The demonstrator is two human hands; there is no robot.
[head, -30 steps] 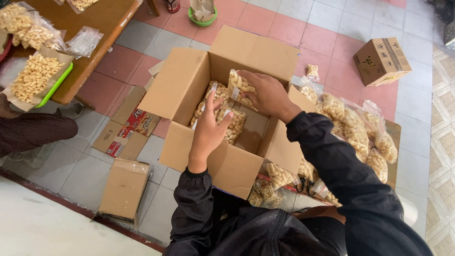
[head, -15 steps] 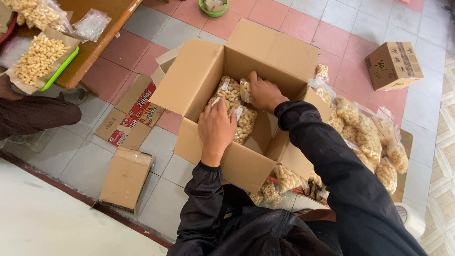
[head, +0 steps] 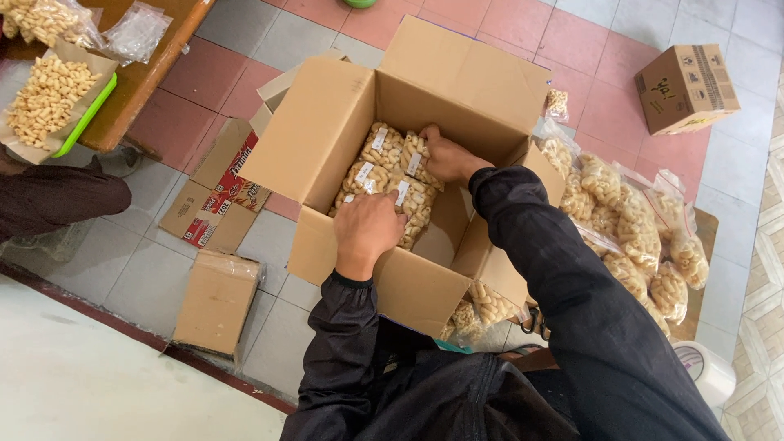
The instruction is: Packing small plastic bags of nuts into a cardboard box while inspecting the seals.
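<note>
An open brown cardboard box (head: 327,131) stands on the tiled floor in front of me. Inside lie several clear bags of pale puffed snacks (head: 377,167) with white labels. My left hand (head: 366,230) rests fingers-down on the near bags in the box. My right hand (head: 447,158) is deeper in the box at the far side, pressed against a snack bag (head: 414,155) that stands along the back wall; whether it grips the bag I cannot tell. Both arms wear black sleeves.
More snack bags (head: 629,237) are heaped to the right on a board. A small closed carton (head: 684,88) sits far right. Flattened cartons (head: 214,196) lie left of the box. A wooden table (head: 143,77) at upper left carries a green tray of loose snacks (head: 45,102). Another person's dark sleeve (head: 57,200) lies at left.
My right hand has lowered the bag from above the box down to the back wall inside it. My left hand has dropped flat onto the near bags.
</note>
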